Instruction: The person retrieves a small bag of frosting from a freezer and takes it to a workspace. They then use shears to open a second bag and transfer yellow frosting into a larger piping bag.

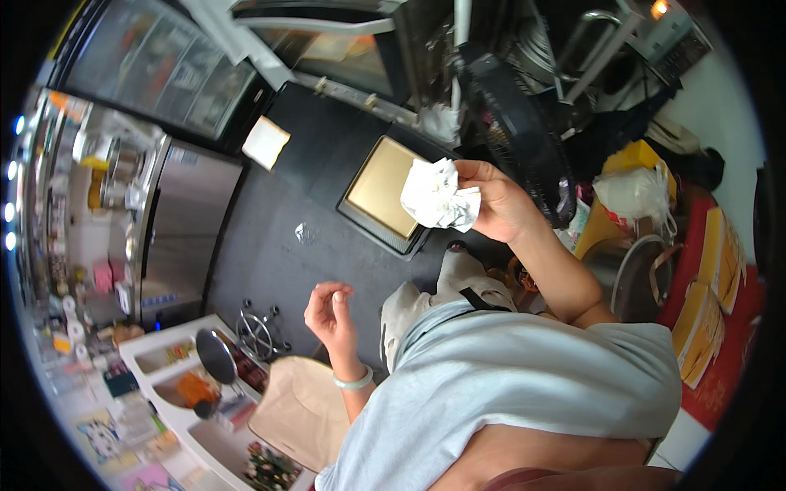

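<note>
Dark grey flooring extends beneath a person standing in a crowded, kitchen-like workspace. Right hand: thumb and fingers pinch one side of a crumpled white wad, apparently paper or tissue, which overlaps the near right part of a shallow gold tray in this view; whether wad and tray touch cannot be told. Judging by its creases, the wad should be light, soft, hardly slippery, easily crushed and liable to tear if tugged; its bunched middle offers the surest hold. Left hand: empty, raised, fingers loosely curled; a pale bracelet encircles the wrist. Farther out: the tray, seemingly stiff and smooth, best taken by opposite rims. Outermost: a steel cabinet at left and a castered base near the left hand.
</note>
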